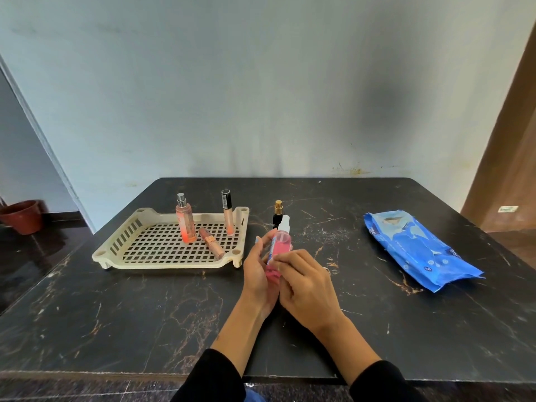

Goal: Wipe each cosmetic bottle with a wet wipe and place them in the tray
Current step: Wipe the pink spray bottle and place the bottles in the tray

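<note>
Pink bottle (pixel 280 248) held just right of tray (pixel 116 245), above table (pixel 116 314). Left hand (pixel 258 271) cups it from the left, fingers curled round it. Right hand (pixel 304 282): fingers curled against its right side; wipe not discernible. Tray holds orange bottle (pixel 185 224) and tube (pixel 227 211) upright, lipstick (pixel 211 243) lying. Black bottle (pixel 278 214) stands behind pink bottle. Wipes pack (pixel 420 248) far right of tray.

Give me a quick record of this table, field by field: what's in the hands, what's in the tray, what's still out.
left hand: left hand holds the pink spray bottle
right hand: right hand grips the same bottle lower down
wipe: not clearly visible
in tray: cream tray has the peach spray bottle and gloss tube upright, lipstick lying flat
still on table: black bottle
right side: blue wipes pack
</note>
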